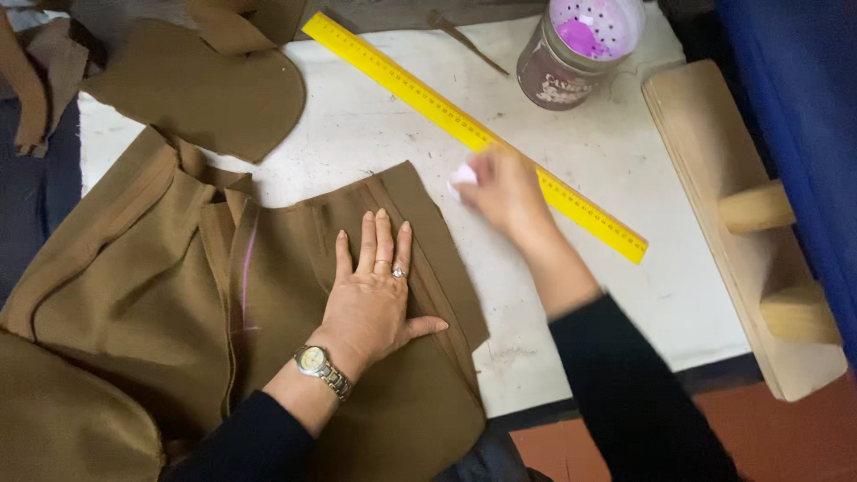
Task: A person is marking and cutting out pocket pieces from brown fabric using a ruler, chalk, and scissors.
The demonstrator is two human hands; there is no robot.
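Right hand (504, 192), blurred at centre frame, pinched around a small white chalk piece (462, 174) beside a yellow plastic ruler (473, 134) lying diagonally. Left hand (375, 299) holding nothing, pressed flat with fingers spread on brown woven fabric (161, 312), lower left. Purple-lidded jar (580, 49) at top, cut off. Pale wooden block (741, 232) at right edge.

Bare white table (375, 134) between brown fabric (134, 303), yellow ruler (473, 134) and jar (580, 49).
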